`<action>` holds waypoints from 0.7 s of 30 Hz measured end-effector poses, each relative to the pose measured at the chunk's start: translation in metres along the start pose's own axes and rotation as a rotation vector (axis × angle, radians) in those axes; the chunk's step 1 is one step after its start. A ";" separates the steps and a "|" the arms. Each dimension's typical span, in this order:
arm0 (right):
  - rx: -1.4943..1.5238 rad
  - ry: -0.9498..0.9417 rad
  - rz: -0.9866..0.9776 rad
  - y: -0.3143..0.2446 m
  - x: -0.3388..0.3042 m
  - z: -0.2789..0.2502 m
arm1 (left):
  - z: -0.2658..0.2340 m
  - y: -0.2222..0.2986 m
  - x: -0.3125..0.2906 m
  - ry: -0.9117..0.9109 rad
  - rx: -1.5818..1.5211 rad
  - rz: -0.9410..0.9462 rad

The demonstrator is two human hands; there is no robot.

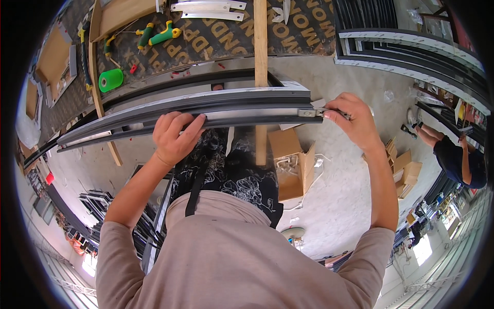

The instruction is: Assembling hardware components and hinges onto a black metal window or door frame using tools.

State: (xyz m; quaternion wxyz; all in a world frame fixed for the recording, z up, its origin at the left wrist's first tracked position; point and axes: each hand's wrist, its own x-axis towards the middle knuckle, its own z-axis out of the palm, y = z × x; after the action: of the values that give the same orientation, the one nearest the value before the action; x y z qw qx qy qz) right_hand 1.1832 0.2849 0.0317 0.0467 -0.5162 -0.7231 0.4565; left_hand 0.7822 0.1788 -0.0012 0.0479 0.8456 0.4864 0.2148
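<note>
A long dark aluminium frame [242,98] lies across in front of me, with a silver strip [252,114] along its groove. My left hand [177,138] is closed over the near edge of this frame, fingers curled onto the groove side. At the frame's right end, my right hand [355,121] pinches a small metal fitting [309,113] between thumb and fingers. Part of the fitting sits in the end of the groove; the rest is partly hidden by my fingers.
Wooden battens [261,46] support the frame. On the printed board [221,38] lie green-handled screwdrivers [165,34], a green roll [110,80] and metal strips [211,6]. An open cardboard box [290,185] stands on the floor. More frames [411,56] stack at right, where another person [460,157] is.
</note>
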 end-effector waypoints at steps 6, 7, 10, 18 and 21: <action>-0.095 -0.052 0.011 -0.008 0.005 -0.004 | 0.000 0.000 0.000 -0.002 0.019 -0.011; -0.093 -0.058 0.012 -0.007 0.005 -0.006 | -0.001 0.000 0.001 -0.010 0.025 -0.008; -0.099 -0.063 0.010 -0.005 0.005 -0.009 | -0.001 0.000 0.002 -0.018 0.024 -0.005; -0.310 0.026 -0.180 -0.010 -0.004 -0.009 | -0.003 0.000 0.002 -0.037 0.038 0.005; -0.270 0.034 -0.205 -0.009 -0.003 -0.011 | -0.004 0.000 0.004 -0.050 0.024 0.007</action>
State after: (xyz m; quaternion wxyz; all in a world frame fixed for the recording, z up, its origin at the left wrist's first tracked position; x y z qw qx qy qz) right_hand 1.1841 0.2889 0.0451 0.0355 -0.4491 -0.8258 0.3393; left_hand 0.7823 0.1821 0.0037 0.0491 0.8528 0.4848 0.1877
